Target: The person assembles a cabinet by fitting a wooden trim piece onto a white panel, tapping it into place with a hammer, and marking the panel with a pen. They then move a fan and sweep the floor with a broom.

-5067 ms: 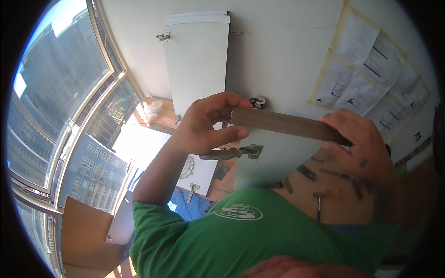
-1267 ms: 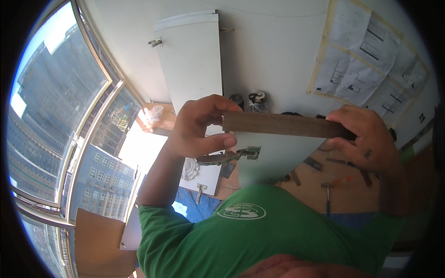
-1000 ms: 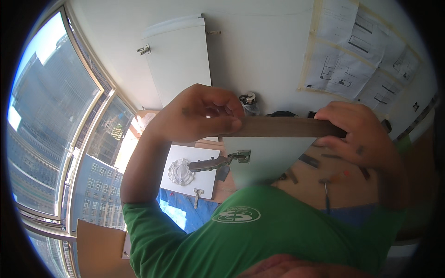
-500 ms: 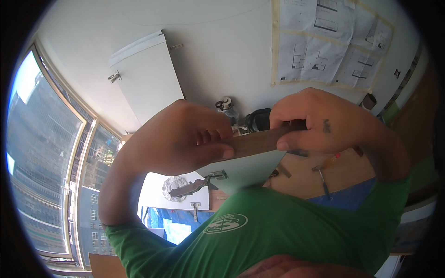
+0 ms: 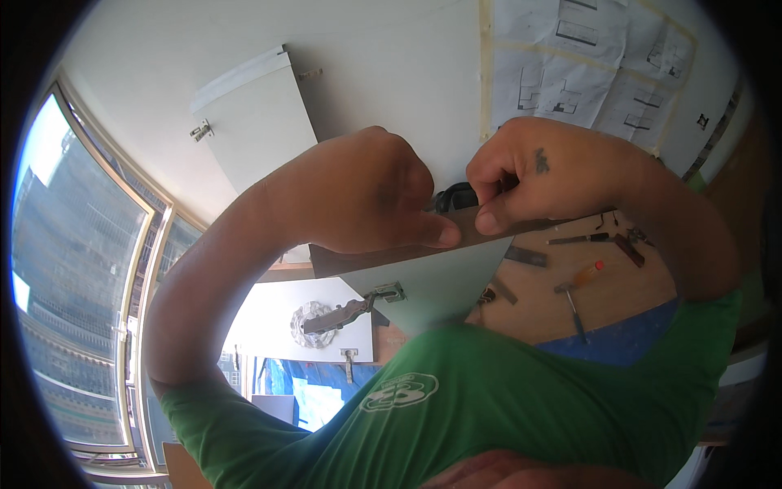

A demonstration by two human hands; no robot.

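A long, flat dark brown strip [image 5: 350,262] lies across the upper edge of a pale panel [image 5: 436,281] that stands against my green shirt. My left hand [image 5: 375,191] is closed over the strip, its thumb along the near face and its fingers curled out of sight behind. Close by on the right, my right hand [image 5: 554,167] pinches the same strip between thumb and bent forefinger. Only a small gap separates the two thumbs. A metal cabinet hinge [image 5: 389,292] is fixed to the panel, its arm sticking out to the left.
Below lies a wooden worktop [image 5: 529,314] with a hammer [image 5: 572,310], an orange-handled tool [image 5: 588,273] and dark flat pieces. A white board [image 5: 261,318] with another hinge [image 5: 349,359] is at left. A pale door panel [image 5: 252,122] leans on the wall; windows [image 5: 81,269] are far left.
Both hands have moved up and closer together, the left one rightward along the strip. More of the strip now shows left of my left hand. The panel has hardly shifted.
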